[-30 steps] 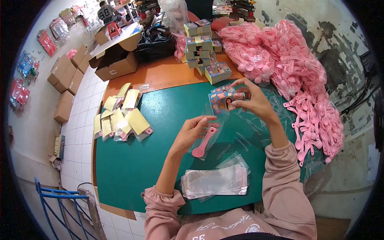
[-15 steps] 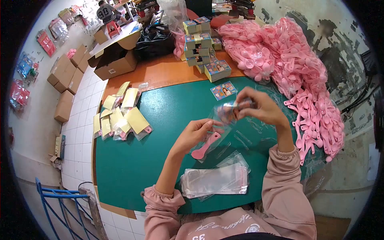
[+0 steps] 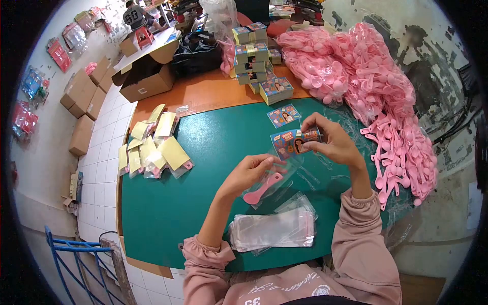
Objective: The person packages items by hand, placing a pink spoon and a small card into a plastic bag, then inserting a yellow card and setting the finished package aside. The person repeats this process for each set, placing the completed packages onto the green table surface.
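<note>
My left hand [image 3: 247, 174] pinches a clear plastic bag [image 3: 285, 175] by its upper part. Inside the bag lies a pink spoon [image 3: 263, 188], bowl end toward me. Closed on the right end of a blue printed card [image 3: 285, 144], my right hand [image 3: 333, 141] holds it just above the bag's mouth, and the card's lower edge is close to the left fingertips. Another printed card [image 3: 284, 116] rests on the green table beyond. Between my forearms sits a stack of flat clear bags [image 3: 272, 231].
At left are filled bags with cream card backs [image 3: 152, 147]. Bundled cards [image 3: 251, 56] stand stacked at the back. Loose pink spoons [image 3: 396, 157] and big bags of spoons [image 3: 351, 66] heap up at right. Another person [image 3: 136, 16] sits far off near a cardboard box [image 3: 147, 84].
The card in my right hand was blurred and turned; now its printed face shows, held flatter above the bag. My left hand stays almost in place with the bag and spoon.
</note>
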`<control>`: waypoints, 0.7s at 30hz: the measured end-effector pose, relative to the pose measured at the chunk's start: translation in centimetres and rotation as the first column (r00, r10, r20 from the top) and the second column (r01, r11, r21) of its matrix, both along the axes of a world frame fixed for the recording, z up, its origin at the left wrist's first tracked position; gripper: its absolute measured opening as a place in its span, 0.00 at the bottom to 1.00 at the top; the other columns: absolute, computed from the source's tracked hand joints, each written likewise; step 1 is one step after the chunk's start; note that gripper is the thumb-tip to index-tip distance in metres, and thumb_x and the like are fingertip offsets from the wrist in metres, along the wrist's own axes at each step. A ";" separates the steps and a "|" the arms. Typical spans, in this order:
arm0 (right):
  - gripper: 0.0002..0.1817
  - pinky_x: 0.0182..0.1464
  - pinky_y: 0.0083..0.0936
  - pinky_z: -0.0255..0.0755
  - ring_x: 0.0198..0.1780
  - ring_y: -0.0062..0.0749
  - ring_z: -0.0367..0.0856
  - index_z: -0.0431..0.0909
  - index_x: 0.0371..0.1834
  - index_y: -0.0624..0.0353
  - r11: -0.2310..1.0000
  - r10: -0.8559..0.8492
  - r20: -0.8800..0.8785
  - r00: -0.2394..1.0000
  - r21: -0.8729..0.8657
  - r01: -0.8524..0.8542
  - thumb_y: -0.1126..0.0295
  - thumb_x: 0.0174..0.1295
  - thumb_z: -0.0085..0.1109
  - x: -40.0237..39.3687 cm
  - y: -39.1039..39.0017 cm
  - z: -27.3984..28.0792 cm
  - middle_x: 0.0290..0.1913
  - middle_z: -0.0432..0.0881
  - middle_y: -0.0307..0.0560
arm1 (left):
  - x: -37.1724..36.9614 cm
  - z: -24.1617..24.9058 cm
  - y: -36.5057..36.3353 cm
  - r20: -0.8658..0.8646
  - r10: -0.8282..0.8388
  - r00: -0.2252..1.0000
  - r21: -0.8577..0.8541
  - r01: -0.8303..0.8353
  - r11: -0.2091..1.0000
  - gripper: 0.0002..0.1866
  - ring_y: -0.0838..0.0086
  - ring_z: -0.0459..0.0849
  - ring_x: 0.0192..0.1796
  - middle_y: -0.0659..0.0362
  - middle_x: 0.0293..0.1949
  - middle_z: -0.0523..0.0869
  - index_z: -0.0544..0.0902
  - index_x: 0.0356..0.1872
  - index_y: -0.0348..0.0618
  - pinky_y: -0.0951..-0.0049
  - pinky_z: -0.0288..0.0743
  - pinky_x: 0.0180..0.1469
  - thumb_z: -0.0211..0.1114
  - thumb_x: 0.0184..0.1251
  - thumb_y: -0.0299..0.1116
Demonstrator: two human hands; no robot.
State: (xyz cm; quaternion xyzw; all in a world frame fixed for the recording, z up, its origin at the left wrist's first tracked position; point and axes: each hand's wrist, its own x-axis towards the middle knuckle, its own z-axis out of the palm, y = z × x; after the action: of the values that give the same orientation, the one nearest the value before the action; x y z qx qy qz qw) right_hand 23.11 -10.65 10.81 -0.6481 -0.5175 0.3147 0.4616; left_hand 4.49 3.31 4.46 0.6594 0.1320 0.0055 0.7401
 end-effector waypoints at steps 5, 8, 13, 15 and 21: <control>0.16 0.42 0.23 0.70 0.38 0.26 0.77 0.69 0.40 0.61 0.993 0.117 0.178 0.977 0.011 -0.121 0.77 0.47 0.61 0.2 -0.3 0.0 0.36 0.77 0.43 | 0.0 -0.7 0.4 0.011 0.034 0.999 0.040 -0.034 0.999 0.17 0.87 0.65 0.25 0.65 0.29 0.80 0.78 0.41 0.36 0.85 0.62 0.27 0.46 0.70 0.39; 0.16 0.42 0.23 0.70 0.38 0.27 0.76 0.69 0.41 0.61 0.977 0.211 0.222 0.952 -0.082 -0.197 0.76 0.48 0.61 0.2 -0.4 0.5 0.36 0.76 0.44 | -0.1 -0.3 0.3 -0.052 -0.024 0.998 0.119 0.030 0.992 0.17 0.86 0.67 0.26 0.66 0.27 0.79 0.79 0.41 0.36 0.85 0.62 0.27 0.46 0.70 0.39; 0.10 0.43 0.22 0.70 0.39 0.24 0.75 0.71 0.40 0.63 0.980 0.198 -0.023 0.980 0.025 -0.198 0.78 0.53 0.54 0.8 -0.4 -1.2 0.36 0.76 0.45 | -0.1 0.6 -0.4 -0.020 0.040 0.999 0.036 -0.040 0.999 0.18 0.89 0.63 0.24 0.69 0.25 0.76 0.78 0.42 0.36 0.86 0.59 0.24 0.48 0.70 0.43; 0.09 0.43 0.22 0.70 0.39 0.24 0.76 0.72 0.40 0.63 0.982 0.182 0.040 0.982 0.037 -0.184 0.79 0.54 0.53 0.8 -0.5 -0.9 0.36 0.77 0.44 | -0.1 0.6 -0.5 -0.030 0.075 0.997 -0.017 -0.076 0.997 0.18 0.89 0.63 0.24 0.70 0.24 0.74 0.78 0.41 0.36 0.86 0.59 0.24 0.49 0.70 0.43; 0.10 0.40 0.24 0.71 0.36 0.28 0.78 0.73 0.40 0.62 0.980 0.199 0.241 0.950 -0.025 -0.199 0.80 0.54 0.53 -0.1 -0.6 0.3 0.33 0.80 0.44 | -0.2 -0.1 -0.1 -0.028 -0.057 0.998 0.027 0.057 0.998 0.18 0.89 0.64 0.26 0.66 0.30 0.80 0.79 0.41 0.36 0.85 0.61 0.26 0.48 0.70 0.42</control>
State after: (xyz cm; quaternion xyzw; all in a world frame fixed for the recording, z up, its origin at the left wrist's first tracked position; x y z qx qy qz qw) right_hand 23.05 -11.21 11.12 -0.6262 -0.6327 0.2782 0.3608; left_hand 4.34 3.25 4.35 0.6731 0.1232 -0.0229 0.7289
